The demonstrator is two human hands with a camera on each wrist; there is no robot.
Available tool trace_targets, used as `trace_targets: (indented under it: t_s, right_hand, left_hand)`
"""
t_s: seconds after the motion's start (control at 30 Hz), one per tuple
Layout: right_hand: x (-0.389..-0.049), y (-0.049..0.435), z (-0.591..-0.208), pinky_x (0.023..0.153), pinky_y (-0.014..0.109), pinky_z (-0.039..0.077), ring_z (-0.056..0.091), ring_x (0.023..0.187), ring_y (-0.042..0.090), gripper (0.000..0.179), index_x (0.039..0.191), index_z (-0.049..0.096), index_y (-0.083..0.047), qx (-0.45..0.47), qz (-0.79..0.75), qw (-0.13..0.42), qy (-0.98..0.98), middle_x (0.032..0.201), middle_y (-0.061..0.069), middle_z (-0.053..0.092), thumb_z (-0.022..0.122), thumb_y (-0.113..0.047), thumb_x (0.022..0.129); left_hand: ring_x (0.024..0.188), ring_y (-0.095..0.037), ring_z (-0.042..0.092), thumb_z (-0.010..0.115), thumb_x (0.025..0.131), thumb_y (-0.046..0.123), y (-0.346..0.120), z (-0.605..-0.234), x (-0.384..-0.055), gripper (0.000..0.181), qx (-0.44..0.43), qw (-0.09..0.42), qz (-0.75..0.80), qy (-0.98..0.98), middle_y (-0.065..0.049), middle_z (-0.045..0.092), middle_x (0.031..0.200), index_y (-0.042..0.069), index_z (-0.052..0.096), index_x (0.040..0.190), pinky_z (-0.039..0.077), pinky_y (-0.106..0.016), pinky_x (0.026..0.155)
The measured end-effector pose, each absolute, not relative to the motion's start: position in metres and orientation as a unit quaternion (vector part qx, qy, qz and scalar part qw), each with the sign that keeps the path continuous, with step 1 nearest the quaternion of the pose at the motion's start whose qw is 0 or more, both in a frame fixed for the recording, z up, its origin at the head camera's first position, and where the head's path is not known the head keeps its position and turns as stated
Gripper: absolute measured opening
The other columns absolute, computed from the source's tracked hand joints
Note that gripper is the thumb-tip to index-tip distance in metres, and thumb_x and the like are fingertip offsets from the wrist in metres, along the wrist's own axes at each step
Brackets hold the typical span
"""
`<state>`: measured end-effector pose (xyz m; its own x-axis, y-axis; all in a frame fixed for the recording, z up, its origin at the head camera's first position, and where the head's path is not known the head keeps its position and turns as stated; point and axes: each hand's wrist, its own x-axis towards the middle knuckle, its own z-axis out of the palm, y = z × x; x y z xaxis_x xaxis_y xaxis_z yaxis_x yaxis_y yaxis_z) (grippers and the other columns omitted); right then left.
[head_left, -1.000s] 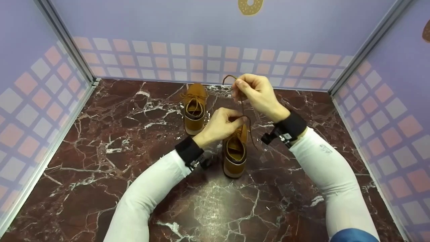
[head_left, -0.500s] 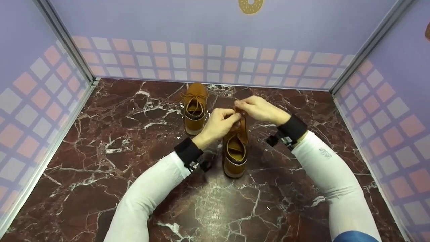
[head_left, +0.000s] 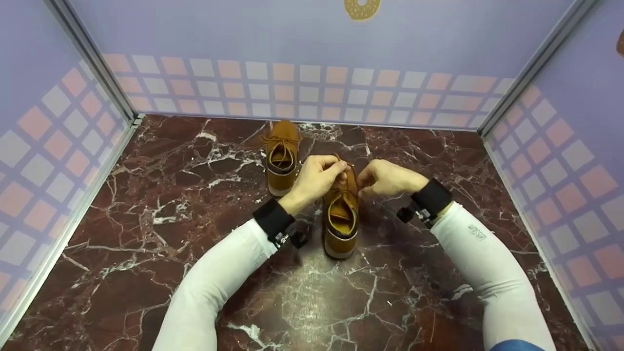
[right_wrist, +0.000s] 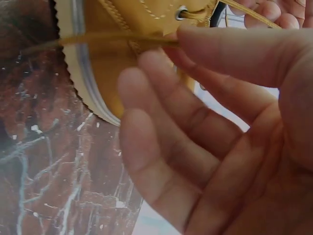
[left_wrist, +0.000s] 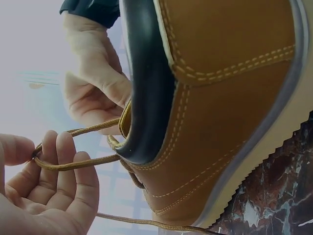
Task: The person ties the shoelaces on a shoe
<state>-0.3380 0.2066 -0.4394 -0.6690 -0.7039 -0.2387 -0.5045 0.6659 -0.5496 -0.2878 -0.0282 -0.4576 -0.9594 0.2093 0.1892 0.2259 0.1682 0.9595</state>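
Note:
A tan lace-up shoe (head_left: 340,246) with a dark padded collar stands on the floor, toe pointing away from me. Over its front part, my left hand (head_left: 316,179) pinches the shoelace (left_wrist: 93,162) between thumb and finger; in the left wrist view two strands run from that pinch back to the shoe. Low at the shoe's right side is my right hand (head_left: 387,178). Its thumb and index finger pinch a lace end (right_wrist: 105,38), seen blurred in the right wrist view, while the other fingers curve loosely. A matching shoe (head_left: 282,179) stands to the left, its lace tied in a bow.
The floor (head_left: 146,273) is dark red marble with white veins. Lilac panels with pink and white squares stand at the back wall (head_left: 312,39), the left wall (head_left: 48,146) and the right wall (head_left: 565,161), joined by metal corner strips.
My right hand has come down from above the left hand to the shoe's right side, drawing the lace end with it. My left hand keeps its pinch over the shoe and has barely shifted.

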Motion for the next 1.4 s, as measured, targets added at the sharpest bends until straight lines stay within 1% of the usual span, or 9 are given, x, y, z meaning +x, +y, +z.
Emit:
trace_targets:
  t_s: [0.13, 0.3, 0.53, 0.7, 0.8, 0.93, 1.13, 1.27, 1.4]
  right_hand:
    - [-0.333, 0.211, -0.439, 0.056, 0.022, 0.046, 0.056, 0.060, 0.006, 0.009, 0.090, 0.081, -0.009, -0.348, -0.248, 0.182, 0.886, 0.078, 0.005, 0.075, 0.077, -0.010, 0.098]
    - [-0.322, 0.215, -0.425, 0.052, 0.020, 0.049, 0.059, 0.058, 0.005, 0.009, 0.099, 0.082, -0.004, -0.346, -0.336, 0.151, 0.863, 0.085, 0.012, 0.079, 0.075, -0.008, 0.103]
    - [-0.307, 0.210, -0.410, 0.068, 0.020, 0.064, 0.074, 0.074, 0.005, 0.011, 0.108, 0.079, 0.008, -0.343, -0.471, 0.094, 0.807, 0.091, 0.002, 0.082, 0.075, -0.001, 0.103]
    - [-0.298, 0.206, -0.413, 0.068, 0.020, 0.065, 0.076, 0.073, 0.004, 0.008, 0.105, 0.080, 0.009, -0.347, -0.506, 0.042, 0.788, 0.091, 0.015, 0.083, 0.078, 0.004, 0.100]
    - [-0.294, 0.205, -0.417, 0.068, 0.018, 0.065, 0.076, 0.072, 0.006, 0.005, 0.102, 0.083, 0.004, -0.360, -0.492, -0.008, 0.792, 0.090, 0.021, 0.084, 0.081, 0.005, 0.097]
    - [-0.289, 0.204, -0.423, 0.069, 0.018, 0.065, 0.079, 0.071, 0.013, 0.011, 0.099, 0.087, -0.001, -0.407, -0.437, -0.098, 0.796, 0.090, 0.014, 0.087, 0.085, 0.007, 0.092]
    - [-0.282, 0.198, -0.440, 0.065, 0.031, 0.067, 0.081, 0.068, 0.024, 0.015, 0.092, 0.086, -0.003, -0.489, -0.329, -0.209, 0.780, 0.086, 0.012, 0.086, 0.090, 0.008, 0.082]
    - [-0.276, 0.190, -0.454, 0.062, 0.034, 0.067, 0.077, 0.064, 0.021, 0.017, 0.091, 0.086, -0.007, -0.506, -0.246, -0.268, 0.782, 0.080, 0.008, 0.084, 0.094, 0.003, 0.078]
    - [-0.275, 0.183, -0.466, 0.062, 0.035, 0.067, 0.074, 0.064, 0.019, 0.014, 0.092, 0.086, -0.011, -0.493, -0.167, -0.295, 0.801, 0.078, 0.003, 0.081, 0.094, -0.005, 0.082]
  left_hand:
    - [0.068, -0.005, 0.072, 0.066, 0.110, 0.014, -0.028, -0.458, -0.289, 0.026, -0.134, 0.006, -0.625, -0.769, 0.000, 0.080, 0.077, -0.001, 0.085, 0.099, 0.062, -0.022, 0.068]
    - [0.070, -0.007, 0.073, 0.067, 0.110, 0.014, -0.030, -0.457, -0.290, 0.026, -0.128, -0.002, -0.635, -0.762, 0.002, 0.079, 0.077, -0.003, 0.085, 0.101, 0.067, -0.029, 0.072]
    - [0.069, -0.004, 0.071, 0.067, 0.109, 0.012, -0.031, -0.455, -0.290, 0.026, -0.116, -0.002, -0.642, -0.758, 0.005, 0.078, 0.076, 0.000, 0.085, 0.094, 0.060, -0.020, 0.066]
    - [0.067, -0.005, 0.072, 0.067, 0.109, 0.011, -0.029, -0.454, -0.289, 0.028, -0.118, -0.018, -0.655, -0.746, 0.007, 0.076, 0.074, -0.001, 0.082, 0.089, 0.062, -0.022, 0.066]
    - [0.066, -0.006, 0.071, 0.066, 0.110, 0.011, -0.028, -0.454, -0.289, 0.027, -0.119, -0.023, -0.658, -0.743, 0.007, 0.075, 0.073, -0.001, 0.082, 0.090, 0.062, -0.023, 0.065]
    - [0.067, -0.007, 0.070, 0.066, 0.110, 0.011, -0.029, -0.453, -0.287, 0.027, -0.121, -0.017, -0.645, -0.754, 0.007, 0.076, 0.075, 0.000, 0.083, 0.092, 0.061, -0.024, 0.064]
    - [0.068, -0.008, 0.071, 0.068, 0.109, 0.014, -0.029, -0.452, -0.285, 0.028, -0.127, -0.007, -0.629, -0.767, 0.004, 0.077, 0.078, 0.002, 0.083, 0.089, 0.061, -0.026, 0.064]
    - [0.067, -0.006, 0.069, 0.068, 0.108, 0.014, -0.030, -0.453, -0.285, 0.028, -0.128, -0.006, -0.633, -0.764, 0.008, 0.074, 0.075, 0.005, 0.082, 0.086, 0.056, -0.021, 0.060]
    - [0.065, -0.008, 0.066, 0.068, 0.108, 0.013, -0.031, -0.457, -0.285, 0.030, -0.129, -0.004, -0.635, -0.762, 0.009, 0.071, 0.072, 0.007, 0.080, 0.082, 0.053, -0.019, 0.058]
